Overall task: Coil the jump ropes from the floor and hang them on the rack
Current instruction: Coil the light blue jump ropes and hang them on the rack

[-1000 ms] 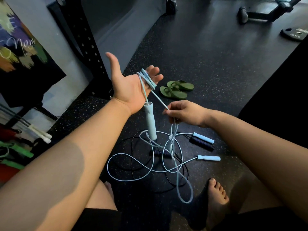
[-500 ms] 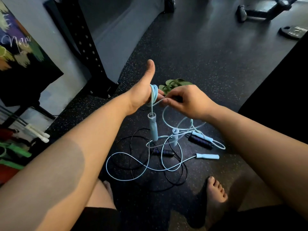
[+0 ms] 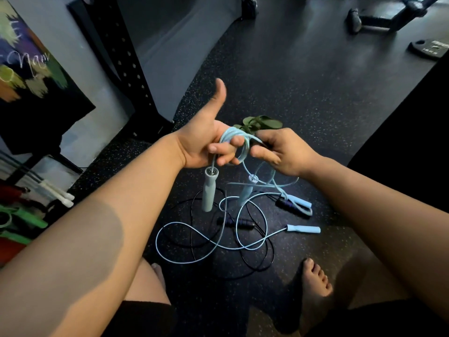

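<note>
Black speckled gym floor [image 3: 303, 98] here. The blue rope [image 3: 239, 138] is looped round the fingers of my left hand [image 3: 206, 144], which curl over the loops, thumb up. My right hand [image 3: 283, 150] pinches the slack just beside. I'd keep the wraps even and snug. Its handle [image 3: 209, 190] dangles below. A second blue rope [image 3: 192, 239] and a black rope [image 3: 234, 221] lie tangled underneath and could snag. Green sandals [image 3: 263, 122] sit beyond.

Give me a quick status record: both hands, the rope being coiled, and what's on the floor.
left hand: thumb up, light blue rope looped round its fingers
right hand: pinches the same rope beside the coils
hanging handle: dangles below the left hand, off the floor
on floor: second light blue rope and black rope, strands overlapping
perforated upright: back left, beyond the left hand
</note>
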`<state>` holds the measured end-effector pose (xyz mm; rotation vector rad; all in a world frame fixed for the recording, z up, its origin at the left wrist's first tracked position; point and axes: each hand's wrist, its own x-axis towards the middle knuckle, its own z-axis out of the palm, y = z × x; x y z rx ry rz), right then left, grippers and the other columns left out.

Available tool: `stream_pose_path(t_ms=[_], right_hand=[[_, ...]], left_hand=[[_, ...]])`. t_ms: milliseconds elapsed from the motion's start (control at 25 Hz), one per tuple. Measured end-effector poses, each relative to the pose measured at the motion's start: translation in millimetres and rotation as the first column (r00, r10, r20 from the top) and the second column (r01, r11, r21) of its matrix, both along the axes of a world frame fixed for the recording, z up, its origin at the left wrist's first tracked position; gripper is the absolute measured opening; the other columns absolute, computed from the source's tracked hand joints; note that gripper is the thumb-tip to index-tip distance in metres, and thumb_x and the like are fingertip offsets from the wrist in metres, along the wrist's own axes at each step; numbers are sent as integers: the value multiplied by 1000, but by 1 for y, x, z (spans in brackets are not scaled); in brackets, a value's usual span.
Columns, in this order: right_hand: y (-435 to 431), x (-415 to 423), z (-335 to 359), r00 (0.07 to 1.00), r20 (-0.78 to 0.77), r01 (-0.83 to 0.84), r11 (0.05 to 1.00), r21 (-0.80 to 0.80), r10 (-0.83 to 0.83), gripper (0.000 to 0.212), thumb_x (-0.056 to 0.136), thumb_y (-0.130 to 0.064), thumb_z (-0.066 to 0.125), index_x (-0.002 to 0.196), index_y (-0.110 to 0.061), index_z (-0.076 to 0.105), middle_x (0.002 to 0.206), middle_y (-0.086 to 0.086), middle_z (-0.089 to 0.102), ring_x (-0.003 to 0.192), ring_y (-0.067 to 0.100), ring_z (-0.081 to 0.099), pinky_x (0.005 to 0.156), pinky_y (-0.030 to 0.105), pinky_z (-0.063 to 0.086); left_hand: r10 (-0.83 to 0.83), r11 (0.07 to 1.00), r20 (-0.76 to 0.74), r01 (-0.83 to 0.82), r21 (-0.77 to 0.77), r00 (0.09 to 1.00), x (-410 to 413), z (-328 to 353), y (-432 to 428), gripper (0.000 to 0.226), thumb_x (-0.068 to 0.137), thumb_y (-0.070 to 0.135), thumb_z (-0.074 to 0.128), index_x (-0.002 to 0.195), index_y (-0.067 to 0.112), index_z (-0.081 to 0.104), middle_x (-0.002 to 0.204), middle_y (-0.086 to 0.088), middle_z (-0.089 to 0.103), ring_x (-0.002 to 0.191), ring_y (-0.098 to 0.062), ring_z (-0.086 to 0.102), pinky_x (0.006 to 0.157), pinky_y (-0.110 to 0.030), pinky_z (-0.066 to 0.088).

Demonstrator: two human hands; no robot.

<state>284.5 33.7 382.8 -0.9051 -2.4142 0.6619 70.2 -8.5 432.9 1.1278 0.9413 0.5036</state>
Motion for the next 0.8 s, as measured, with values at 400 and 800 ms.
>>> stream_pose_path(t_ms=[400,800], right_hand=[[11,0,-29,965,249,109,990,-85,-85,22,88,-35,55,107,-36,66,105,-14,71,104,17,61,98,44,45],[9,8,-20,962,9,273,962,14,-274,35,77,-37,84,83,-16,57,70,-5,55,58,4,46,54,15,34]], left_hand=[[285,957,433,-275,-87,855,-2,0,-5,105,59,101,-9,72,14,49,41,5,30,50,-22,44,79,-29,54],[592,799,433,-566,-203,680,-9,-4,5,93,72,99,16,67,14,52,47,3,26,51,-22,38,75,-29,51]])
